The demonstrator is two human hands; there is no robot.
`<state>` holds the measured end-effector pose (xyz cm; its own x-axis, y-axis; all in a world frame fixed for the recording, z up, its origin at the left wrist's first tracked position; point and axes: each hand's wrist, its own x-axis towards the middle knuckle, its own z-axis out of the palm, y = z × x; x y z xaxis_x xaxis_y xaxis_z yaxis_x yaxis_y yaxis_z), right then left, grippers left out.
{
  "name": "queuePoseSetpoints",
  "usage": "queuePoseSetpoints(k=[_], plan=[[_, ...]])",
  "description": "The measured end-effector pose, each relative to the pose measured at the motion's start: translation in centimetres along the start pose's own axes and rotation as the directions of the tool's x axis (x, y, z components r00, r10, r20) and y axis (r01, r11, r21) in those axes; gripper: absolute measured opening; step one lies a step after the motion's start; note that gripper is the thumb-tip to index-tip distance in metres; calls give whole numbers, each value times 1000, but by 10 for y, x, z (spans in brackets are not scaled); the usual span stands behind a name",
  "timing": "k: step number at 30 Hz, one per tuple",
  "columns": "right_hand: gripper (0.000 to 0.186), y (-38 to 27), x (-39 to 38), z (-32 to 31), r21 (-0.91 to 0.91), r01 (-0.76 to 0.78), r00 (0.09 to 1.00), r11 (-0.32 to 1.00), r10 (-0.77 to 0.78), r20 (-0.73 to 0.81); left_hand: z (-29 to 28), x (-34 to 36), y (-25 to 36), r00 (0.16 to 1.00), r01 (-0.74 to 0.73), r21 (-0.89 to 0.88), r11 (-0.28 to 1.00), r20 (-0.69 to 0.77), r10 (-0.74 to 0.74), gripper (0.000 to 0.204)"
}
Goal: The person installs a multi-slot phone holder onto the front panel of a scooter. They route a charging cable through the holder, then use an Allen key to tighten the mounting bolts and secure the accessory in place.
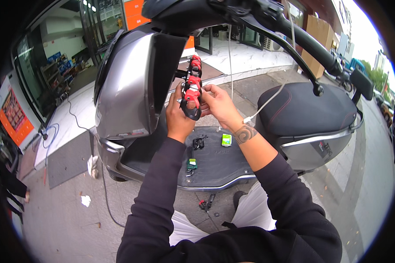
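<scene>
A red and black phone holder (pixel 192 87) sits upright beside the silver scooter's front panel (pixel 123 87). My left hand (pixel 177 118) grips its lower end from the left, fingers wrapped round it. My right hand (pixel 217 105) holds it from the right, fingertips bent against its side, partly hidden. On the floorboard (pixel 213 171) below lie black small parts (pixel 198 143), a small green packet (pixel 226 140) and a green tool holder (pixel 192 164) with dark keys. A white cable crosses near my right wrist.
The seat (pixel 305 109) is at my right, the handlebar (pixel 311 48) overhead. A red and black object (pixel 204 204) lies on the pavement near my feet. Cables and white scraps (pixel 85 200) lie at left. Behind are a marble step and shop doorway; a person's dark leg shows far left.
</scene>
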<state>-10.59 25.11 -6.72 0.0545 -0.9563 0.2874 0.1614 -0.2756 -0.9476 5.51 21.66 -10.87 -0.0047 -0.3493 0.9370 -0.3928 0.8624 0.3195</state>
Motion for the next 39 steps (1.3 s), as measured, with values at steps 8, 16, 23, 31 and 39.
queuePoseSetpoints(k=[8,16,23,31,39], plan=[[19,18,0,1,-350,365,880,862,-443,-172,-3,0,-2,998,22,56,998,56,-26,55],[13,33,14,0,-552,610,635,568,-768,-89,-7,-2,-3,987,91,96,991,122,-102,34],[15,29,16,-1,-575,631,595,521,-801,-73,-2,-1,-5,998,-5,140,990,59,-3,19],[16,36,7,17,-226,455,819,861,-504,-273,-5,-4,-1,978,165,55,985,120,-171,44],[26,34,12,8,-338,345,883,875,-425,-199,-3,-2,0,992,80,128,988,84,-92,44]])
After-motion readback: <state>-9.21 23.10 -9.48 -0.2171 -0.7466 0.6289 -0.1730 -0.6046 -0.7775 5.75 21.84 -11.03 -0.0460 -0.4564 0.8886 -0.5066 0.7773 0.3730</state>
